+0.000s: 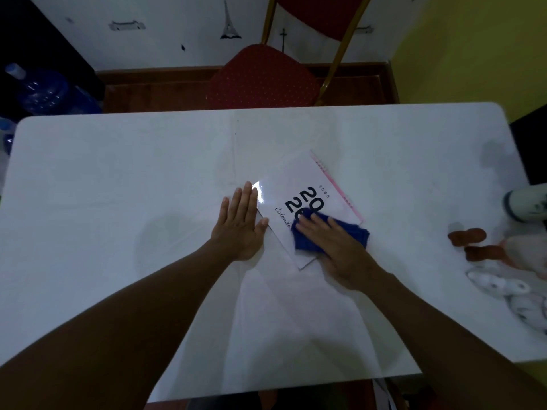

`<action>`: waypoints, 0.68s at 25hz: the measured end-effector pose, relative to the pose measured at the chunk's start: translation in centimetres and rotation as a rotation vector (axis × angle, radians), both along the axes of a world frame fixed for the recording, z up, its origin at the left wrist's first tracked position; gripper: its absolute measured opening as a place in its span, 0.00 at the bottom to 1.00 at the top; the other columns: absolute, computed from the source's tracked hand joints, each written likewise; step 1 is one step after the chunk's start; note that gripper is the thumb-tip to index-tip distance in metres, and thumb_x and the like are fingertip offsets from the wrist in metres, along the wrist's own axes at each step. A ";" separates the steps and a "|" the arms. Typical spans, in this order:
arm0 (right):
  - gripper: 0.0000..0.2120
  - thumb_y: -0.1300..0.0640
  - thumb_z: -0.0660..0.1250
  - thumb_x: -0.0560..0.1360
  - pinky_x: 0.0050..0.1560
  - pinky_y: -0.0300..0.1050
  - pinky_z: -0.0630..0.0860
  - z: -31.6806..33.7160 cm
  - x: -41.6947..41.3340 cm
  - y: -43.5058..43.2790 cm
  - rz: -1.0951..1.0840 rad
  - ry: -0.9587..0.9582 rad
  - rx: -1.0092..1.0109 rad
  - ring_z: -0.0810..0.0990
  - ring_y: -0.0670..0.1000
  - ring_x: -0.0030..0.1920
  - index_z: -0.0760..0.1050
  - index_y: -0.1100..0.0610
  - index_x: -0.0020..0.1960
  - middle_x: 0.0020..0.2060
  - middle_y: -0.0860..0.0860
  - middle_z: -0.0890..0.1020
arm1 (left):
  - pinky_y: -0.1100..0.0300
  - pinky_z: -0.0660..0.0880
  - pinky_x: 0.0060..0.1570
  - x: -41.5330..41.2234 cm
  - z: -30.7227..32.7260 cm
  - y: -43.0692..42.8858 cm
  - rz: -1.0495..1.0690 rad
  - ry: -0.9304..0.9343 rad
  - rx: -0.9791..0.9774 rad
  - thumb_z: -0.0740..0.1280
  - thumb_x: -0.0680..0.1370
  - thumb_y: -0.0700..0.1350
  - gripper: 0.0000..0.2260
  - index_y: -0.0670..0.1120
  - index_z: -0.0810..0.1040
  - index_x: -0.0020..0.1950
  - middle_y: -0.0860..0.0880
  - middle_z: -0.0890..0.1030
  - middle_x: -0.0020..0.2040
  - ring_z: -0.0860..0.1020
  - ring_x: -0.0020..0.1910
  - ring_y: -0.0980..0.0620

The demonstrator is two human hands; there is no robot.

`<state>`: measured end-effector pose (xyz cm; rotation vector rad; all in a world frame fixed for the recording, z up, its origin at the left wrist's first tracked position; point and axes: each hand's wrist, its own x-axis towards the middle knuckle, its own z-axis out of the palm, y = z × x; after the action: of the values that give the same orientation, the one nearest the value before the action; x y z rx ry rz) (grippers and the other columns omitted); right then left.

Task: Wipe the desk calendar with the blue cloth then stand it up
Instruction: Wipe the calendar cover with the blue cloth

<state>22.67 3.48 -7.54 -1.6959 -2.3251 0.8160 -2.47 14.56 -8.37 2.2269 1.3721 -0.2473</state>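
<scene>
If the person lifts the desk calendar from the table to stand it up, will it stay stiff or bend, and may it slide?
The desk calendar lies flat with straight edges, so it probably lifts as a stiff board. Its glossy cover on the smooth table suggests it may slide; the left hand seems to brace it.

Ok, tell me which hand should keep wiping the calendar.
Right. The right hand lies flat on the cloth over the calendar, which lies flat on the table. The left hand is bare, pressed at its left edge, probably steadying it.
</scene>
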 end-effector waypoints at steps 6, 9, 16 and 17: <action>0.32 0.66 0.59 0.82 0.82 0.57 0.46 -0.9 -3.4 8.8 -0.319 -0.045 0.047 0.51 0.55 0.83 0.54 0.58 0.83 0.83 0.52 0.57 | 0.47 0.35 0.77 0.1 -0.1 -0.2 0.010 0.003 0.023 0.43 0.83 0.59 0.30 0.47 0.29 0.75 0.46 0.32 0.80 0.33 0.78 0.47; 0.31 0.63 0.58 0.83 0.82 0.57 0.45 -1.2 -4.5 12.6 -0.299 -0.057 0.072 0.50 0.55 0.83 0.52 0.57 0.84 0.83 0.51 0.56 | 0.47 0.35 0.77 0.1 0.0 -0.2 0.008 0.013 0.018 0.42 0.83 0.59 0.30 0.48 0.29 0.76 0.47 0.32 0.80 0.32 0.78 0.48; 0.29 0.61 0.56 0.81 0.82 0.54 0.48 0.0 -4.3 3.6 -0.020 0.038 0.055 0.55 0.52 0.82 0.61 0.56 0.82 0.81 0.50 0.63 | 0.47 0.35 0.77 0.1 -0.2 0.0 -0.008 0.032 -0.009 0.40 0.82 0.60 0.31 0.46 0.31 0.78 0.47 0.30 0.79 0.30 0.77 0.48; 0.29 0.58 0.54 0.81 0.82 0.53 0.49 0.1 -3.7 2.1 0.040 0.035 0.032 0.54 0.50 0.83 0.60 0.55 0.82 0.81 0.49 0.63 | 0.47 0.35 0.77 0.1 -0.2 0.1 -0.006 0.031 -0.006 0.41 0.83 0.60 0.31 0.46 0.31 0.78 0.47 0.30 0.79 0.30 0.77 0.48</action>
<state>18.98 5.55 -7.43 -1.6146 -2.3433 0.8049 -2.39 14.61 -8.58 2.2311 1.3794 -0.2893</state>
